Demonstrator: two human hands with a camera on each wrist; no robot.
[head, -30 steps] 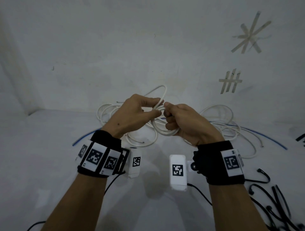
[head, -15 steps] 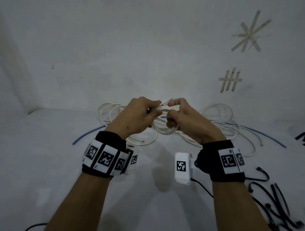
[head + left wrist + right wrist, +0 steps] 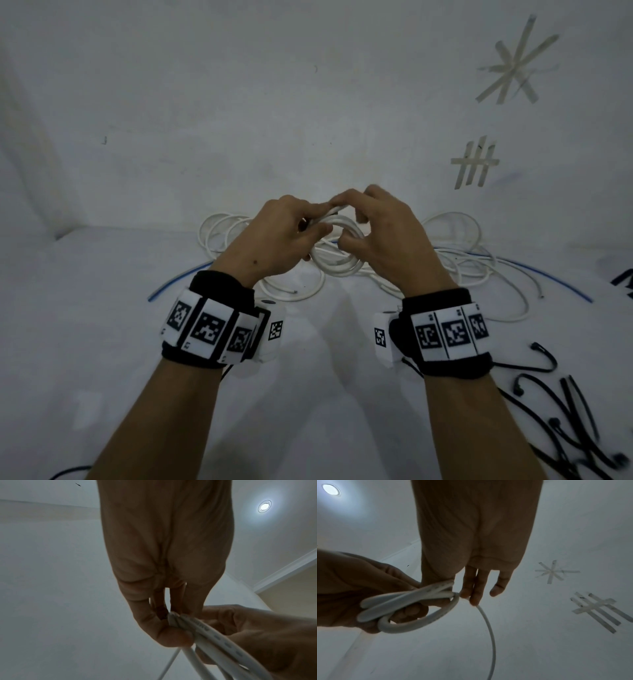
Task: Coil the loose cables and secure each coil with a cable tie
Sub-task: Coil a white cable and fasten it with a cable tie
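- Your left hand (image 3: 281,236) grips the white cable coil (image 3: 337,255), held above the counter (image 3: 102,325) at 12 o'clock from your wrists
- Your right hand (image 3: 383,236) pinches the thin trailing strand (image 3: 489,628) at the coil's top
- Loosen the left grip and the stiff loops likely spring open
- The black cable ties (image 3: 561,421) lie at 4 o'clock; reaching there means one hand holding alone

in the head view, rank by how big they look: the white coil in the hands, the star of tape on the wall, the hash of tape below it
1. Star of tape, the widest spread.
2. White coil, though both hands hide part of it, so this place is unsure.
3. Hash of tape, the smallest.
The coil is nearer the camera than the wall marks.
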